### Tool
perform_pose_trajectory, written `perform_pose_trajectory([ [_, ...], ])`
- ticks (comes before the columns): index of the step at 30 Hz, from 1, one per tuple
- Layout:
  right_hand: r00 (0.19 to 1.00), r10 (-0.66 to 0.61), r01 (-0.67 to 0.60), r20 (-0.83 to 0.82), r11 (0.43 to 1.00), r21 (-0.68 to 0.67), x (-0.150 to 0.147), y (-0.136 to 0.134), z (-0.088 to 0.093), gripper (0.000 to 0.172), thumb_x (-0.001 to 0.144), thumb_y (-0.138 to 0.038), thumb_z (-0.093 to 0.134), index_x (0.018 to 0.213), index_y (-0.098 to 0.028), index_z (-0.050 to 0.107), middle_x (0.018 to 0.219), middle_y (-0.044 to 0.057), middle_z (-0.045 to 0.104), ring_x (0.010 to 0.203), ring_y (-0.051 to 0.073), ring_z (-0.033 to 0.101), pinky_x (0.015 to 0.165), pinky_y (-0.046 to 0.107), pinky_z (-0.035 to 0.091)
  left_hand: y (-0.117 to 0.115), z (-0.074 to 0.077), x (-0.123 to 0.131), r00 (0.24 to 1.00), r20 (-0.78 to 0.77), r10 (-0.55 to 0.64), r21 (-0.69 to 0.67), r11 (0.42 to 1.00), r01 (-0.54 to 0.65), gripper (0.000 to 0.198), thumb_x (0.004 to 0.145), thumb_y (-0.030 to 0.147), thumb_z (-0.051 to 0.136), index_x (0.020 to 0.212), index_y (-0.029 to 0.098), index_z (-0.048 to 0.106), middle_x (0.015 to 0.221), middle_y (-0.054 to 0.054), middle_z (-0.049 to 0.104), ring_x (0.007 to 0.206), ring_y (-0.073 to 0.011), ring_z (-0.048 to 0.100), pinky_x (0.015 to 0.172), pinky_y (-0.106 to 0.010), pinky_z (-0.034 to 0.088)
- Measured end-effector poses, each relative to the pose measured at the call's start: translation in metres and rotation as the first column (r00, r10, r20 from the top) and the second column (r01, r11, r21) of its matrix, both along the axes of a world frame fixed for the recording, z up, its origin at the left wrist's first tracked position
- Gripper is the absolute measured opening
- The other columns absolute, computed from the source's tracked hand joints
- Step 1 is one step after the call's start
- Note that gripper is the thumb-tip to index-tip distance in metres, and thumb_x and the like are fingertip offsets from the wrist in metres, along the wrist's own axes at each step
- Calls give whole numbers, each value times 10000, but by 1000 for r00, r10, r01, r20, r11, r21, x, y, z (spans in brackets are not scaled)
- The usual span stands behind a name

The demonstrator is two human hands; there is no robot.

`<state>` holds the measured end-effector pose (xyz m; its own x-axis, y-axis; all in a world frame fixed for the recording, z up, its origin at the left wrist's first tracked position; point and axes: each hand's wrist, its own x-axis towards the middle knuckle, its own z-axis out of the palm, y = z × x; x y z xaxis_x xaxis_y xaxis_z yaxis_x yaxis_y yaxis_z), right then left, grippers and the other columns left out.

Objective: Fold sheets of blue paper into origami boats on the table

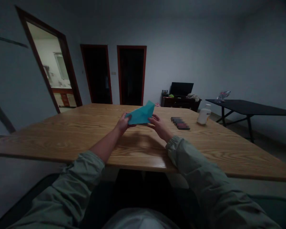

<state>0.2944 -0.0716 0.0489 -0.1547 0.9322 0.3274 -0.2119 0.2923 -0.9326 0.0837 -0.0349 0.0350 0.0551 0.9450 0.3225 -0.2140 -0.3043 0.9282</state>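
A dim room with pale walls holds a large wood-grain desk (pixel 69 137) that fills the middle of the view. Along the far wall stand two dark doorways (pixel 131 76) with red-brown frames, and further left a third doorway (pixel 50 60) opens onto a brighter room with a counter. Off to the right, apart from the desk, a black table (pixel 250 106) carries a clear glass object (pixel 223 95). Beyond the desk's far edge, a low dark cabinet (pixel 181 102) holds a black monitor (pixel 181 88).

On the right part of the desk stand a white plastic bottle (pixel 204 116) and a flat dark stack (pixel 180 123), too blurred to identify. Near the desk's middle, a sheet of teal paper (pixel 140 114) is held just above the wood. It is already folded in layers, with a raised point toward the far right, and the pictures cannot show whether more folds are to come.

The left hand (pixel 122 124) is closed on the paper's left end, pinching it between thumb and fingers. The right hand (pixel 158 127), fingers slightly spread, sits at the paper's near right edge, though whether it grips there cannot be told. Both forearms emerge from grey-green sleeves (pixel 205 178)
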Motion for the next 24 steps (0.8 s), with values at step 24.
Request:
perform_pose_trajectory([
  [24,731,-574,371,368,788,492,24,17,13,273,771,-449,622,827,-184,592,731,19,590,680,159,521,609,269,424,-9,17,-10,805,-398,441,451,858,-247,314,829,485,563,737,188,516,673,14,552,652,-135,527,608,-234,403],
])
